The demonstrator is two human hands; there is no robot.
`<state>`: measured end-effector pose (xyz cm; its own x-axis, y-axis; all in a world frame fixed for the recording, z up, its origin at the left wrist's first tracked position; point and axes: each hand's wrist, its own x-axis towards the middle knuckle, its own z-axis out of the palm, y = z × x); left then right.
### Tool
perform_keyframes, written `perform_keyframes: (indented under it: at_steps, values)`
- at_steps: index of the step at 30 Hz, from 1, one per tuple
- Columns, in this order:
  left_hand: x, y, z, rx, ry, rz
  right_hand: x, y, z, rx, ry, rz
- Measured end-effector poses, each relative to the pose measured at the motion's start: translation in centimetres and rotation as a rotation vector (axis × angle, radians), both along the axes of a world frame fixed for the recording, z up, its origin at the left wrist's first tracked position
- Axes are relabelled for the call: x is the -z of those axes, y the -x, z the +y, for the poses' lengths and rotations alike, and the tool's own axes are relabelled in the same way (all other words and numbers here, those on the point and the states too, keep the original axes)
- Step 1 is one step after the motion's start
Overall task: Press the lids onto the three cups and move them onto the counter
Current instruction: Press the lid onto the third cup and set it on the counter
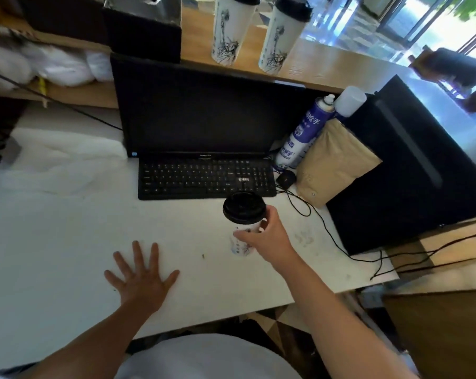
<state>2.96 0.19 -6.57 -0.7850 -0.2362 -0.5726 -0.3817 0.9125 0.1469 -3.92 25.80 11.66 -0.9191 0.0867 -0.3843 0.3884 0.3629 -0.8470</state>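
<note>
The right hand wraps its fingers and thumb around the side of a lidded cup standing just in front of the keyboard on the white desk. The left hand lies flat on the desk, fingers spread wide, holding nothing. Two more lidded cups stand on the far wooden counter; the left one's lid is cut off by the frame. The held cup's base seems to touch the desk, though blur makes that uncertain.
</note>
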Motion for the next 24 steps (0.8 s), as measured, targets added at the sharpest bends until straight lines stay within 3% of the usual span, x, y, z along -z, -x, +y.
perform_keyframes:
  at_steps: [4, 6, 7, 9, 11, 14, 24]
  values:
    - [-0.7, 0.3, 0.6, 0.021, 0.067, -0.026, 2.5, -1.6, -0.7, 0.076, 0.083, 0.002]
    - [-2.5, 1.3, 1.3, -0.013, 0.006, -0.001, 2.7, -1.7, -0.6, 0.099, 0.085, 0.021]
    - [-3.7, 2.0, 1.8, 0.015, -0.091, 0.062, 2.7, -1.6, -0.5, 0.112, 0.081, 0.031]
    - [-6.3, 3.7, 3.2, 0.097, -0.481, 0.242, 2.7, -1.3, -0.2, 0.140, 0.086, 0.052]
    - [-9.5, 5.4, 5.5, 0.120, -0.804, 0.303, 2.5, -1.1, 0.1, 0.156, 0.092, 0.071]
    - [-13.3, 7.4, 8.9, 0.086, -1.021, 0.330, 2.1, -0.9, 0.6, 0.130, 0.103, 0.087]
    - [-18.9, 13.2, 12.3, 0.207, -1.216, 0.410, -3.1, 4.1, 7.3, -0.123, 0.237, 0.241]
